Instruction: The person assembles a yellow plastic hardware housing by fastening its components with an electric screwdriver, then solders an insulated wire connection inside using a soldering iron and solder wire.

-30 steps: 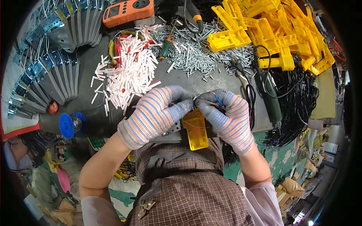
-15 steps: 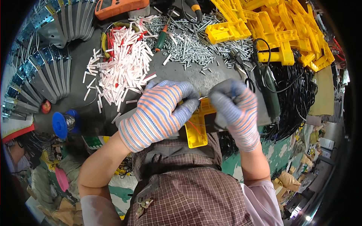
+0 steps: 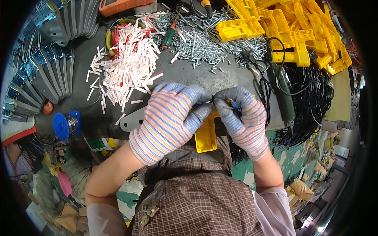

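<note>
Both hands wear striped knit gloves and meet in front of me over a yellow plastic housing [image 3: 206,138]. My left hand [image 3: 175,112] pinches thumb against fingers at a thin dark piece, too small and covered to name. Close beside it, my right hand [image 3: 242,118] is closed in a pinch, with thin wires [image 3: 233,104] of blue and orange colour showing between its fingers. Their fingertips almost touch. The housing's upper part is hidden behind the gloves. A flat grey metal plate [image 3: 132,121] with a hole sticks out beside my left hand.
White sleeve pieces [image 3: 130,67] lie heaped left of centre, loose screws [image 3: 201,49] behind. Yellow housings [image 3: 303,27] pile up at the back right, near a green power tool [image 3: 285,98]. A blue wire spool [image 3: 62,126] and metal brackets [image 3: 49,74] stand left; a green-handled screwdriver [image 3: 169,37] lies behind.
My right hand has moved left and in toward my left hand, and their fingertips now come together. My left hand has shifted slightly right. The metal plate shows more.
</note>
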The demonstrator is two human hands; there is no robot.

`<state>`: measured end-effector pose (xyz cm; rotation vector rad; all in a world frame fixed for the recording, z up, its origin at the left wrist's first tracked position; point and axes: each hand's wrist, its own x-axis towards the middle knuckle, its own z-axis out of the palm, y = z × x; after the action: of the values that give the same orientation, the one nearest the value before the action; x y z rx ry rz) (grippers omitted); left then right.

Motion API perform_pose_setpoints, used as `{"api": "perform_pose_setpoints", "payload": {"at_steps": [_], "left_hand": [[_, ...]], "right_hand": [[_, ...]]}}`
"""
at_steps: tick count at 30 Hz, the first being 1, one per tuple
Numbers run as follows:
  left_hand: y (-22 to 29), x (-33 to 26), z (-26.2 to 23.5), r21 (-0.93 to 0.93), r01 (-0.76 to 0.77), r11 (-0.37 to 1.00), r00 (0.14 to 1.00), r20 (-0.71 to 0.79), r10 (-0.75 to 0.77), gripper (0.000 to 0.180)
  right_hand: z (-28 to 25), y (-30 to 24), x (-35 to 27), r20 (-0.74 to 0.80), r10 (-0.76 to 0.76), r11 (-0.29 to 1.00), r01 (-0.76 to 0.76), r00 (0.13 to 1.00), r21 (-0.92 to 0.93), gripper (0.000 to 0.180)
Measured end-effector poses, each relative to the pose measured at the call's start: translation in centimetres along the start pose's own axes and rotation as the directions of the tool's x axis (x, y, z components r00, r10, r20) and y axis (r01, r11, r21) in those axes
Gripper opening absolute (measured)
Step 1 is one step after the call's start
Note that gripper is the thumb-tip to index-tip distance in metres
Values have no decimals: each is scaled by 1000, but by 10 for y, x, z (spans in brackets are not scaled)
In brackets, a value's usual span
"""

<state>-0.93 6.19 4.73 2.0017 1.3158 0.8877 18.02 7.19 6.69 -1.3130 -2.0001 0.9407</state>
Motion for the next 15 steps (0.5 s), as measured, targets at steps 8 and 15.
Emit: {"api": "perform_pose_setpoints", "payload": {"at_steps": [8, 15], "left_hand": [[6, -10, 19, 18, 155, 988, 955, -259, -145, 11], [2, -18, 23, -253, 221, 942, 916, -278, -289, 12]], "right_hand": [[-4, -18, -12, -119, 184, 926, -132, 976, 355, 10], [-3, -29, -5, 25, 547, 723, -487, 837, 491, 15]]}}
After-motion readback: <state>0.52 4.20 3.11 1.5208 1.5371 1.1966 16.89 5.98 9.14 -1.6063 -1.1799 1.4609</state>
